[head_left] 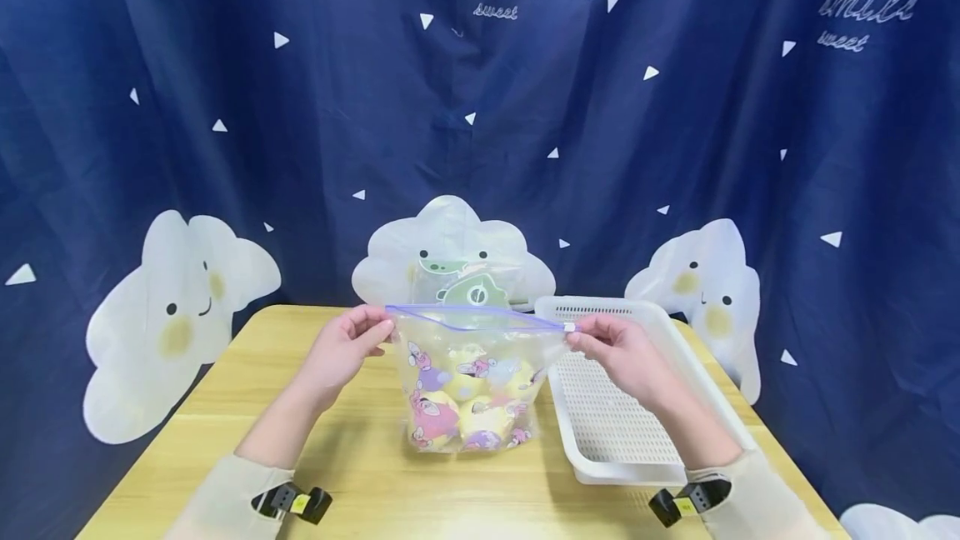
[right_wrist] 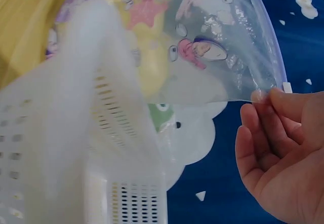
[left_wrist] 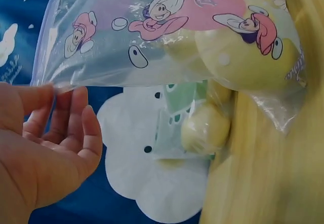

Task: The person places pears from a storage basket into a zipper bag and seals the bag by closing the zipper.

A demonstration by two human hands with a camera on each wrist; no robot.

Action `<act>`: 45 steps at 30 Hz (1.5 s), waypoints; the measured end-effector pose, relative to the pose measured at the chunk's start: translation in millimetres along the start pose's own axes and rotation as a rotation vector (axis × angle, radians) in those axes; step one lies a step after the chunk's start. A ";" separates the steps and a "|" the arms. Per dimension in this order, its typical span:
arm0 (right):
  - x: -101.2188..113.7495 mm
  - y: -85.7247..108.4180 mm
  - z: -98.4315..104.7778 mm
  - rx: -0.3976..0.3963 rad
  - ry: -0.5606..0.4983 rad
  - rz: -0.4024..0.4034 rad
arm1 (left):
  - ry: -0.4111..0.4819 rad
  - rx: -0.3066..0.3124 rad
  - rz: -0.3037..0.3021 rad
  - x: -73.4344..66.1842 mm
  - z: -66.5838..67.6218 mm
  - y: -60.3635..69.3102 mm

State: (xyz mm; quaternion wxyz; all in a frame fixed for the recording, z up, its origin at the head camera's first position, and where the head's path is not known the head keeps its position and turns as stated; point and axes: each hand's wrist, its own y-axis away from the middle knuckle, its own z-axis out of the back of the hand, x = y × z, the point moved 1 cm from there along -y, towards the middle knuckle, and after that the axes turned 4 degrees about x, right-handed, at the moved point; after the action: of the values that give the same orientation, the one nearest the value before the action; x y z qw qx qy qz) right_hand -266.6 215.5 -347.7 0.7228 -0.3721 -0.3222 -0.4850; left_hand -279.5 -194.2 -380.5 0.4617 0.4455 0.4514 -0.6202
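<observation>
A clear slider zip bag (head_left: 472,390) with pink and purple cartoon prints stands upright on the table, with round yellow things (left_wrist: 248,57) inside. My left hand (head_left: 352,348) pinches its top left corner between thumb and fingers. At the opposite top corner, my right hand (head_left: 618,352) pinches the bag's edge beside the white slider (right_wrist: 287,87). Between the hands the purple zip strip (head_left: 420,308) is stretched, and its two edges part slightly along the middle. What exactly the yellow things are cannot be made out through the print.
Behind the bag stands another clear bag (head_left: 476,290) with a green cartoon print; a yellow round thing (left_wrist: 205,133) shows in it. A white perforated basket (head_left: 577,457) stands on the right of the wooden table (head_left: 337,473). A dark blue curtain (head_left: 360,90) hangs behind.
</observation>
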 end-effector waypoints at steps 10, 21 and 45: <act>-4.3 3.5 -6.4 -0.072 -0.057 -0.007 | -0.072 -0.110 -0.083 9.1 0.2 6.8; 0.1 0.9 -6.9 -0.076 -0.084 -0.006 | -0.124 -0.136 -0.092 8.3 10.7 13.6; 4.9 -3.1 -11.4 -0.076 -0.051 0.064 | -0.526 0.254 -0.532 -91.2 -143.2 -46.9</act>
State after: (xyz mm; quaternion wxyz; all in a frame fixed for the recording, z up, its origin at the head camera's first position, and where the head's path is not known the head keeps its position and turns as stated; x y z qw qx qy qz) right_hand -266.7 202.7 -348.8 0.7151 -0.4215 -0.3096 -0.4638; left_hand -289.6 -31.8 -313.1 0.3259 0.1926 0.3370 -0.8621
